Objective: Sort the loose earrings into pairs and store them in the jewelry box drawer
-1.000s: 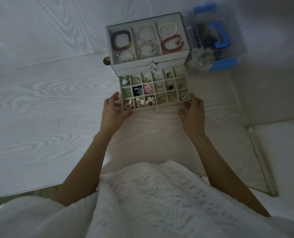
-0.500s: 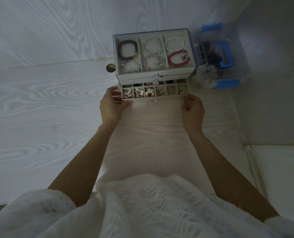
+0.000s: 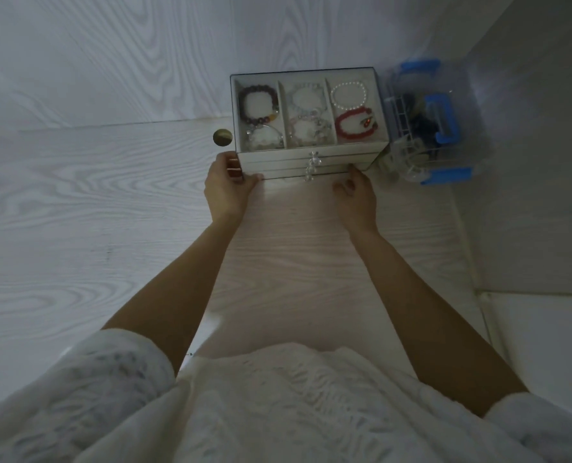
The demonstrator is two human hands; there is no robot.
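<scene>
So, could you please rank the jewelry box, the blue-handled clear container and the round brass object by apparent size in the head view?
1. Jewelry box
2. Blue-handled clear container, though edge distortion makes this unsure
3. Round brass object, clearly smallest

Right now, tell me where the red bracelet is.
In the head view, the red bracelet lies in the right-hand top compartment of the jewelry box, just below the pearl bracelet and left of the blue-handled clear container.

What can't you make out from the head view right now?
- Earrings: out of sight; the jewelry box drawer fronts sit flush.
- Left hand fingertips: behind the box's left corner.
- Clear blue-handled container contents: dim and blurred.
- Round brass object: partly behind the box, unidentifiable.
</scene>
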